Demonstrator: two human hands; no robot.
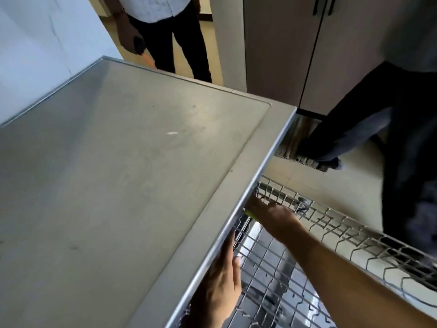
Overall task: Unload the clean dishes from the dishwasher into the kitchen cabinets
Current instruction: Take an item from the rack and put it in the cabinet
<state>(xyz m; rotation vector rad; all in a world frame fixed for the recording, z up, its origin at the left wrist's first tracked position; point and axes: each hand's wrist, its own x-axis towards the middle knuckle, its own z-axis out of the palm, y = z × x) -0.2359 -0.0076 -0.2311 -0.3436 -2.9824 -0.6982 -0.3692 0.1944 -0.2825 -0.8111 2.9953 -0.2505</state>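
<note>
The dishwasher's wire rack is pulled out below the front edge of a steel countertop. My right hand reaches into the rack's far corner, just under the counter edge. Its fingers curl over a small yellow-green item, of which only a sliver shows. My left hand is lower down against the counter's edge, with the thumb showing and the fingers hidden beneath the counter. The rack's bare tines and shiny metal below it are visible; no other dishes show.
A person in dark trousers stands close to the rack's right side, one foot on a woven mat. Another person stands in the doorway beyond the counter. Tall cabinet doors with black handles are at the back right.
</note>
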